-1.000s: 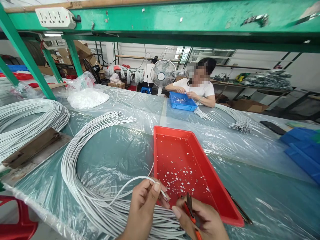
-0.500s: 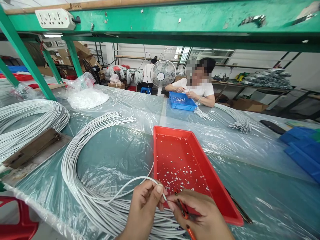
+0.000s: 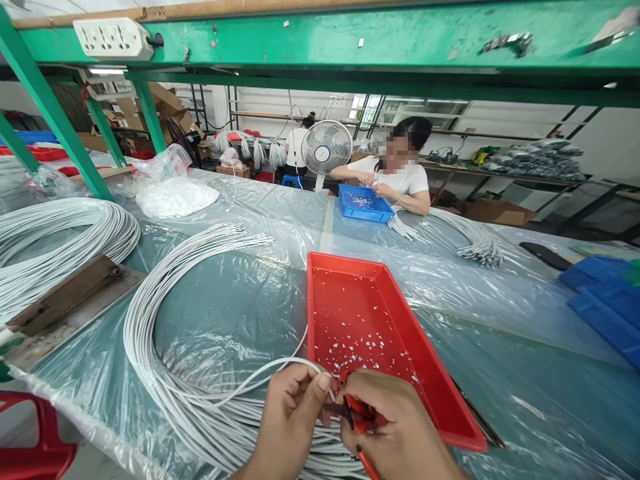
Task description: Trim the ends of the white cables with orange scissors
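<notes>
A white cable (image 3: 280,362) is pinched near its end between the thumb and fingers of my left hand (image 3: 295,407). My right hand (image 3: 387,417) is closed around orange-handled pliers (image 3: 357,419), whose dark jaws point left at the cable end by my left fingertips. Whether the jaws touch the cable cannot be made out. Both hands are over the near-left corner of a red tray (image 3: 350,307) holding small white scraps. Under my left hand lies a curved bundle of white cables (image 3: 145,333).
Coiled cables (image 3: 100,223) and a metal-and-wood block (image 3: 65,300) lie left. Behind are a white pile (image 3: 175,197) and a person (image 3: 410,177) working over a blue tray (image 3: 365,203). A tweezer-like metal tool (image 3: 480,413) lies right of the red tray. A green beam (image 3: 320,43) crosses above.
The pliers have turned in my right hand so their jaws now reach the cable end. My right fingertips have moved off the cable. My left hand has barely shifted.
</notes>
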`<state>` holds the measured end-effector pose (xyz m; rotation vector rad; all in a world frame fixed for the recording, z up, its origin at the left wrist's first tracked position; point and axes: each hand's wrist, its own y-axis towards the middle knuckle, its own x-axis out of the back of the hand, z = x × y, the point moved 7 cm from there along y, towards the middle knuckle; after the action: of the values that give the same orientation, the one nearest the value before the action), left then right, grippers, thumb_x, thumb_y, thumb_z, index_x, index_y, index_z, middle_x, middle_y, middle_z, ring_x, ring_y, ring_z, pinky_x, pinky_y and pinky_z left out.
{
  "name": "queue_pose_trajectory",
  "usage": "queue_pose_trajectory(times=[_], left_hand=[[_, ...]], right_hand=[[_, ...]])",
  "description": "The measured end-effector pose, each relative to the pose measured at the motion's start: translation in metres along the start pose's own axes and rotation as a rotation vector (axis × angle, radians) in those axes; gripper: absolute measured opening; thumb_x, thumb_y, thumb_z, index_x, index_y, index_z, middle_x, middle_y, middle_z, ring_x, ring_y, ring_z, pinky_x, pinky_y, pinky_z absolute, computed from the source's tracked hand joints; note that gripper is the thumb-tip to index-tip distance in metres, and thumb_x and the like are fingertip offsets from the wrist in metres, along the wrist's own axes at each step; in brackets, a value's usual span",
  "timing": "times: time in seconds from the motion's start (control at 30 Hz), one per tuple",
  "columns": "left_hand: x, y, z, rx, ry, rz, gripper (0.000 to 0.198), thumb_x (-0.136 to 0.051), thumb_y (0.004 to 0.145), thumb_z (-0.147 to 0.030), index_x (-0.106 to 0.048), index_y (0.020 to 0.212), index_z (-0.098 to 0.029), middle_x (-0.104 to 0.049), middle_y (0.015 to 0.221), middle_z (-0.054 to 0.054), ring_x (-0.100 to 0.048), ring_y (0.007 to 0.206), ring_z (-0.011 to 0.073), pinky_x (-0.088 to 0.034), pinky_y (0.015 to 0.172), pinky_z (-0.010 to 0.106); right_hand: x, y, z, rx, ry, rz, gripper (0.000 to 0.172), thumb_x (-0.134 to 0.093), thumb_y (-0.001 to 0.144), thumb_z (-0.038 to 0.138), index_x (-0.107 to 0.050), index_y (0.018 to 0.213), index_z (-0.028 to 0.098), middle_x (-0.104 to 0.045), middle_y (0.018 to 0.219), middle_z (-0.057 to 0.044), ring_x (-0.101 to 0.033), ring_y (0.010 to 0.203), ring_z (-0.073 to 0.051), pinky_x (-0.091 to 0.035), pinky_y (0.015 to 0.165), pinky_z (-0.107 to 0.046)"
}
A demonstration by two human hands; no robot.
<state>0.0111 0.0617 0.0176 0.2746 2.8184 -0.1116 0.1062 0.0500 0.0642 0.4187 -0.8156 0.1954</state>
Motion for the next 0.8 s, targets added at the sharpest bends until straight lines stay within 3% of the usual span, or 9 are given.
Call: queue_pose_trajectory(times=[0.33,0.47,0.53,0.67,0.73,0.8], left_hand=[[-0.008,-0.001,-0.004,-0.069,-0.103,0.179,0.026,-0.05,0.084,-0.029,-0.063,0.071,-0.012,-0.055,0.061,0.001,-0.048,0.053,0.0094,-0.04,0.051,0.02],[-0.01,-0.004,-0.009,-0.081,-0.132,0.24,0.025,-0.05,0.084,-0.029,-0.064,0.072,-0.012,-0.054,0.062,0.001,-0.05,0.053,0.0094,-0.041,0.053,0.02],[-0.008,-0.003,-0.008,-0.069,-0.143,0.23,0.026,-0.05,0.084,-0.03,-0.063,0.071,-0.012,-0.054,0.061,0.001,-0.05,0.051,0.0091,-0.04,0.051,0.02],[-0.005,0.003,-0.002,-0.043,-0.175,0.192,0.028,-0.049,0.084,-0.031,-0.062,0.069,-0.011,-0.053,0.057,0.0,-0.049,0.049,0.0088,-0.037,0.05,0.02],[-0.005,0.005,-0.001,-0.047,-0.212,0.192,0.028,-0.048,0.086,-0.029,-0.061,0.069,-0.011,-0.052,0.06,0.001,-0.048,0.052,0.009,-0.036,0.053,0.021],[-0.005,0.006,0.0,-0.041,-0.247,0.191,0.027,-0.046,0.087,-0.028,-0.06,0.07,-0.012,-0.052,0.062,0.001,-0.047,0.054,0.0093,-0.036,0.056,0.022]], right_hand=[[-0.013,-0.005,-0.025,-0.205,0.507,0.013,0.013,-0.048,0.062,0.013,-0.04,0.053,0.018,-0.047,0.049,0.003,-0.042,0.045,-0.009,-0.033,0.044,-0.019],[-0.023,-0.005,-0.031,-0.313,0.681,0.1,0.008,-0.047,0.064,0.016,-0.045,0.056,0.017,-0.047,0.049,0.003,-0.047,0.046,-0.012,-0.036,0.045,-0.021],[-0.021,-0.005,-0.04,-0.348,0.639,0.067,0.009,-0.047,0.067,0.019,-0.047,0.058,0.017,-0.046,0.05,0.003,-0.046,0.047,-0.012,-0.037,0.046,-0.021],[0.0,-0.008,-0.063,-0.412,0.447,-0.126,0.008,-0.057,0.068,0.02,-0.05,0.065,0.016,-0.05,0.062,0.0,-0.048,0.058,-0.013,-0.038,0.055,-0.022],[0.006,-0.011,-0.066,-0.443,0.427,-0.12,0.012,-0.059,0.07,0.026,-0.053,0.074,0.017,-0.054,0.07,-0.001,-0.05,0.067,-0.015,-0.04,0.061,-0.023],[0.003,-0.016,-0.06,-0.447,0.477,-0.022,0.02,-0.057,0.074,0.037,-0.053,0.077,0.017,-0.053,0.071,-0.001,-0.049,0.067,-0.015,-0.04,0.061,-0.022]])
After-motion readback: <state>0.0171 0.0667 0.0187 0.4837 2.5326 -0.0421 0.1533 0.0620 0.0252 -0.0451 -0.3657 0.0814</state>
